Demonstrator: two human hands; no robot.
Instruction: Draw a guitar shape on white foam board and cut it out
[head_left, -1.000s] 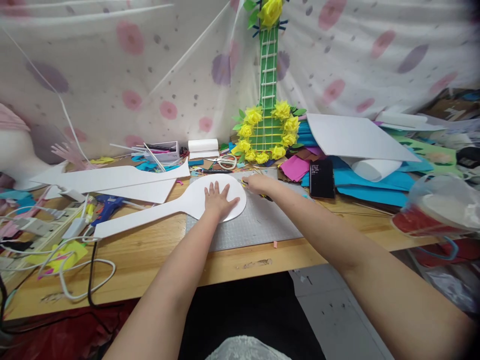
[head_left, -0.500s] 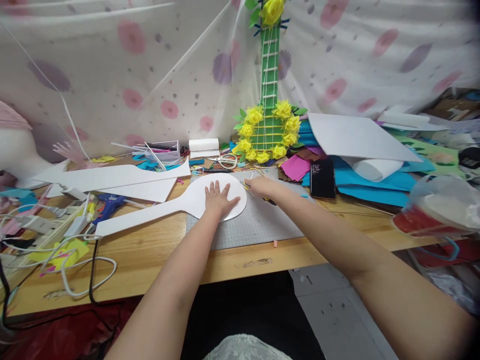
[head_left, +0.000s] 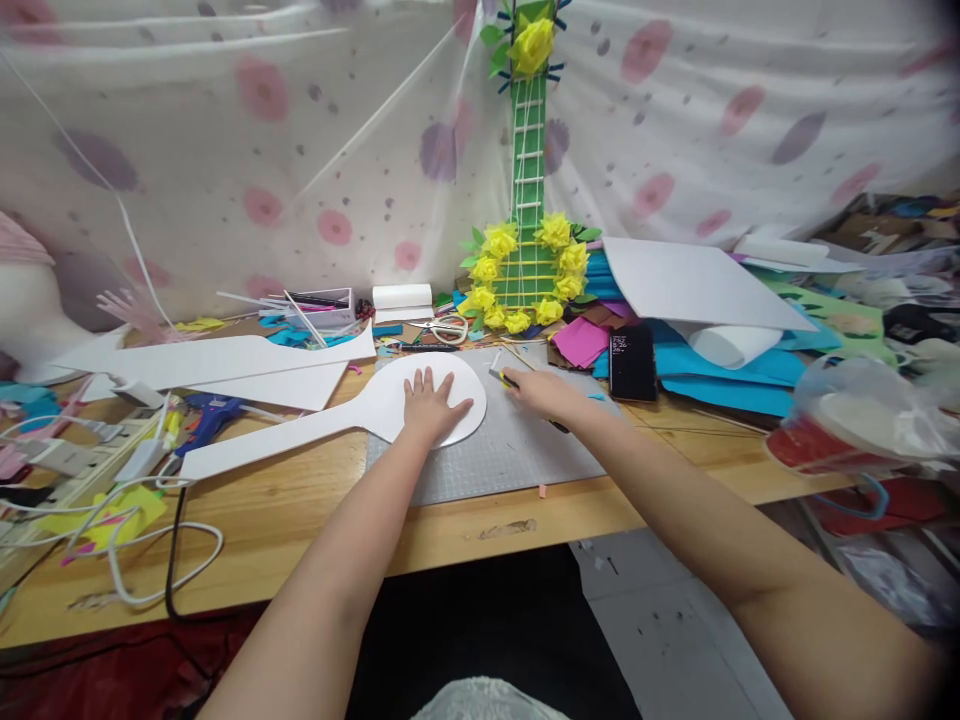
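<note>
A white foam-board shape (head_left: 382, 400), round at one end with a long straight neck, lies across a grey cutting mat (head_left: 465, 478). My left hand (head_left: 429, 408) rests flat on its round end, fingers spread. Just right of the round edge, over the mat, my right hand (head_left: 546, 393) is closed around a utility knife (head_left: 505, 377). The knife's blade end points left and up, a small gap away from the board; most of its handle is hidden in the fingers.
A green paper guitar with yellow flowers (head_left: 529, 150) stands behind the mat. Scissors (head_left: 448, 328), a phone (head_left: 632, 362) and stacked blue sheets (head_left: 739, 385) lie around it. At left are white cut boards (head_left: 225, 362), a blue glue gun (head_left: 204, 420) and tangled cables (head_left: 120, 560).
My right hand with the utility knife has moved right, away from the board's round edge. My left hand stays flat on the board. The view has shifted slightly.
</note>
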